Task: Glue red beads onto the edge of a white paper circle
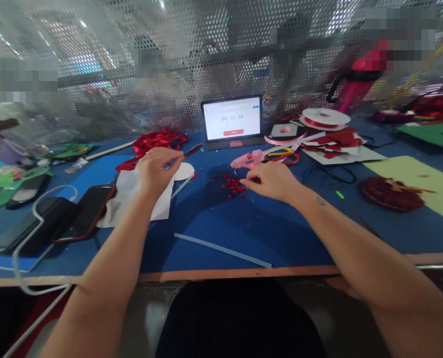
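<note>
My left hand [154,171] is closed in a pinch on a thin dark red strip [194,149], whose free end points right. Beneath it lie white paper [161,206] and a round white disc [184,171]. My right hand [272,180] has its thumb and fingertips pressed together at the right edge of a scatter of small red pieces [235,187]. Whether it pinches one of them I cannot tell. Just behind that hand rest a pink hot glue gun [246,160] and scissors with red and yellow handles [290,158].
A clear glue stick [223,250] lies near the table's front edge. At the back stand a tablet [233,119] showing a timer and ribbon spools [323,118]. Phones [85,213] and a white cable [38,219] lie left. A dark red round piece [391,195] sits right.
</note>
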Demonstrator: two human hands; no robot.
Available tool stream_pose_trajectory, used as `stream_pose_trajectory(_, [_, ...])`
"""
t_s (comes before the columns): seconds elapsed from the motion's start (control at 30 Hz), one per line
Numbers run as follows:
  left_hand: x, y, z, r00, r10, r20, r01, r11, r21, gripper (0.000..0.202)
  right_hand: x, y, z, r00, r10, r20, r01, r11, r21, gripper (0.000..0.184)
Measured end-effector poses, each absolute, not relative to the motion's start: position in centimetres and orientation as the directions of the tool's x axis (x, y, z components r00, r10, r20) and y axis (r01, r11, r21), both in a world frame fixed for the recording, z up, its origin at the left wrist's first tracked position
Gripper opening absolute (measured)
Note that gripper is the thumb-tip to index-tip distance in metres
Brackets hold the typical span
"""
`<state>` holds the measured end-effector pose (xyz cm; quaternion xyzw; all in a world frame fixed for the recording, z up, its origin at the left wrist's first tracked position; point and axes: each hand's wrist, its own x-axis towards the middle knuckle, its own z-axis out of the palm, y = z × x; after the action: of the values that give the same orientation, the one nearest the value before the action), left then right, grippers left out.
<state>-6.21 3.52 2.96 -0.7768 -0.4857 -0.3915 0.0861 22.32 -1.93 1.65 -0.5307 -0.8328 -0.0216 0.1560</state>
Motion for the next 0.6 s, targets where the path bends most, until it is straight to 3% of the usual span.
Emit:
stream_pose_trajectory(0.13, [-7.4,5.8,1.3,0.373,0.832,0.411,0.89,-0.446,0.096,0.024,22.3,-2.1,1.8,-0.401,0.866,0.298,0.88,0.455,-0.139,0.037])
stream_pose_trajectory(0.2, [-8.0,5.9,1.4,0.342,0.887,0.311,0.931,-0.364,0.017,0.032,22.2,-2.2,1.9,-0.4,0.865,0.304,0.88,0.455,-0.136,0.037])
stream_pose_trajectory(0.37, [-8.7,5.4,2.2,0.401,0.906,0.135,0.9,-0.362,-0.243,0.042,22.2,-2.2,1.9,-0.407,0.858,0.314,0.878,0.463,-0.126,0.037])
stream_pose_trajectory(0.47, [-8.1,5.6,1.9,0.401,0.913,0.075,0.889,-0.369,-0.272,0.03,22.2,-2.2,1.9,-0.41,0.853,0.322,0.873,0.47,-0.132,0.037])
stream_pose_trajectory(0.6, [-7.7,5.7,1.6,0.348,0.922,0.17,0.93,-0.317,-0.186,0.02,22.2,-2.2,1.8,-0.407,0.852,0.329,0.875,0.467,-0.126,0.038])
